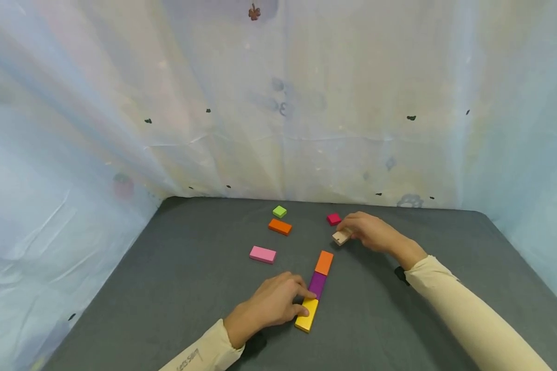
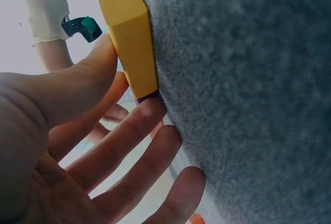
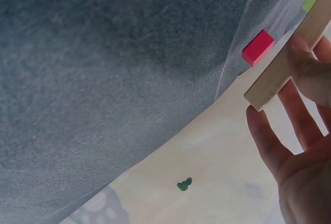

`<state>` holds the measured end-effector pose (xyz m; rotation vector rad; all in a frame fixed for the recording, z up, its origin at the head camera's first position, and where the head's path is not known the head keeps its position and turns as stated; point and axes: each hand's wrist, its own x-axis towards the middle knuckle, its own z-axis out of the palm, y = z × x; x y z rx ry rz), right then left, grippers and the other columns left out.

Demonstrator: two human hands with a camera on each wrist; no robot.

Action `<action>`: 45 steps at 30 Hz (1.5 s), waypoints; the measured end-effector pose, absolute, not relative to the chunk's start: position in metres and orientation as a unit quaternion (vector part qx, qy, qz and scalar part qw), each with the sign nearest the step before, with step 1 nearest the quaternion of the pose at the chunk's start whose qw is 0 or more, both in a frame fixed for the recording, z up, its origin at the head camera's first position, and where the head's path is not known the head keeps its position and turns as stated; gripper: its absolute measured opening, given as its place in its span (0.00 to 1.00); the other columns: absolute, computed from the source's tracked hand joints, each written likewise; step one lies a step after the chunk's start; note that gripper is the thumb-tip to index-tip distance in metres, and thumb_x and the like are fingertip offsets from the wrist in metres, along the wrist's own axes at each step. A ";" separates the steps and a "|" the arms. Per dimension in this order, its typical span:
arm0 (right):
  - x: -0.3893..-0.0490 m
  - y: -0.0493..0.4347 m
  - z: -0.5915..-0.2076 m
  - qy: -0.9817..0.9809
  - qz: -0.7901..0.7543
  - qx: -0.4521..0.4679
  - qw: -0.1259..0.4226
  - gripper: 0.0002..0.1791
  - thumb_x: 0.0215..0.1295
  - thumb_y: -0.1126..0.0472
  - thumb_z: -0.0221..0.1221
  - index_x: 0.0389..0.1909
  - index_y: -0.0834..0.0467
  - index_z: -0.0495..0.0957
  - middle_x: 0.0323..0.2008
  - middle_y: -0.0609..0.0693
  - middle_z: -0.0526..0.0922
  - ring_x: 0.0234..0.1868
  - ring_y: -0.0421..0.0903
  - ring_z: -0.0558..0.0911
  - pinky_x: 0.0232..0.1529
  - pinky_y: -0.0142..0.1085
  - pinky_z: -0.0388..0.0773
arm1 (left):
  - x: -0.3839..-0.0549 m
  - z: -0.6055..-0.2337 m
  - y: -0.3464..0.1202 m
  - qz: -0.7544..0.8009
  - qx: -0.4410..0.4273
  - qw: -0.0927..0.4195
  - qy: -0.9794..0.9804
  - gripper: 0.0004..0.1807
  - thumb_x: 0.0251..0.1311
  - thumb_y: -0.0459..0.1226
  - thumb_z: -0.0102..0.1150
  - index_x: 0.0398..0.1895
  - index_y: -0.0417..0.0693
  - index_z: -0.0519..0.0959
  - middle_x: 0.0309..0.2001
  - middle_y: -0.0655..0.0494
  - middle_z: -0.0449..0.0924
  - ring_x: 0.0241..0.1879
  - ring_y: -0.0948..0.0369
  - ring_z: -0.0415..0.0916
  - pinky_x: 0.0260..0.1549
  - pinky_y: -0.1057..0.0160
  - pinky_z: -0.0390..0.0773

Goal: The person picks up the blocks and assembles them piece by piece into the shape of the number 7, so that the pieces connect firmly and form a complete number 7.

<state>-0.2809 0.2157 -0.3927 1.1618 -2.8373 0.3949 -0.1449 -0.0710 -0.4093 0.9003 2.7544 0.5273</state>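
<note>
A yellow block (image 1: 308,318), a purple block (image 1: 317,286) and an orange block (image 1: 324,263) lie end to end in a row on the dark cloth. My left hand (image 1: 279,301) rests at the yellow block, thumb and index fingertip on its top near the purple end. In the left wrist view, the other fingers (image 2: 150,154) are spread beside the yellow block. My right hand (image 1: 372,232) pinches a plain wooden block (image 3: 276,76) between thumb and fingers. It holds this block over the cloth, beyond the orange end of the row and close to a small red block (image 1: 333,219).
Left of the row lies a pink block (image 1: 262,254). Farther back are another orange block (image 1: 280,226) and a small green block (image 1: 279,211). The dark grey cloth (image 1: 190,283) covers the tabletop, and a pale sheet (image 1: 306,129) hangs behind and at both sides.
</note>
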 end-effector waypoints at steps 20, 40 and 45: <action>-0.286 0.199 -0.402 -0.895 0.141 0.423 -0.016 0.27 0.61 0.82 0.56 0.52 0.50 0.82 0.57 0.50 0.81 0.61 0.52 0.77 0.58 0.51 0.77 | -0.145 -0.408 -0.069 0.172 0.303 0.097 0.932 0.19 0.57 0.47 0.71 0.53 0.69 0.85 0.43 0.71 0.80 0.42 0.70 0.71 0.40 0.69 0.76; -0.284 0.191 -0.410 -0.883 0.150 0.442 -0.036 0.24 0.62 0.81 0.56 0.52 0.54 0.83 0.58 0.55 0.82 0.65 0.56 0.76 0.62 0.53 0.75 | -0.143 -0.409 -0.067 0.158 0.313 0.072 0.934 0.18 0.57 0.48 0.71 0.53 0.68 0.85 0.42 0.69 0.82 0.39 0.70 0.73 0.36 0.69 0.76; -0.285 0.190 -0.411 -0.879 0.153 0.450 -0.031 0.25 0.60 0.82 0.56 0.51 0.55 0.84 0.57 0.55 0.82 0.64 0.57 0.77 0.61 0.53 0.75 | -0.142 -0.408 -0.065 0.155 0.312 0.078 0.934 0.18 0.57 0.48 0.71 0.52 0.68 0.85 0.42 0.69 0.83 0.38 0.70 0.72 0.34 0.70 0.75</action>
